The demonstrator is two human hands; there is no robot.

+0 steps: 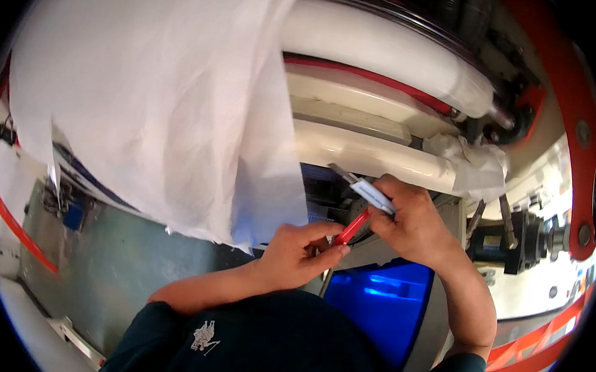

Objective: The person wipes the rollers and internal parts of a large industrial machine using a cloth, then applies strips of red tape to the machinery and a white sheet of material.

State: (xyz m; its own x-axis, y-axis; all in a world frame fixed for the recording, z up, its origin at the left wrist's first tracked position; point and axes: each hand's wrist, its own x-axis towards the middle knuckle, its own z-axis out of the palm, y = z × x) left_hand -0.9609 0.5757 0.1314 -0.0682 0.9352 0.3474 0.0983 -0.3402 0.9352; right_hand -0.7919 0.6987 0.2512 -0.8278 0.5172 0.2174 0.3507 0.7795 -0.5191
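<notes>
Head view, looking down at two bare hands working in front of a machine with white rollers (386,49). Landmark: the blue bin (383,301), low and centre-right. Left hand (301,253), just up and left of the bin, is closed in a pinch, thumb and forefinger clamped on the lower end of a thin red strip (352,227). Strip's long axis runs diagonally, rising from the left fingertips up and rightward to the right hand (410,222), which sits directly above the bin. Right hand is closed around a grey-white cutter (368,192); its slim body projects up and leftward past the knuckles, so cutter and strip cross near the right-hand fingers. Whether the right hand also touches the strip's upper end cannot be told. Both hands are equally near the strip; the left holds it plainly. White fabric (161,105) hangs from the upper rollers, well up and left of the bin, its lower edge just beside the left hand. Orange frame (575,99) curves far up and right of the bin.
</notes>
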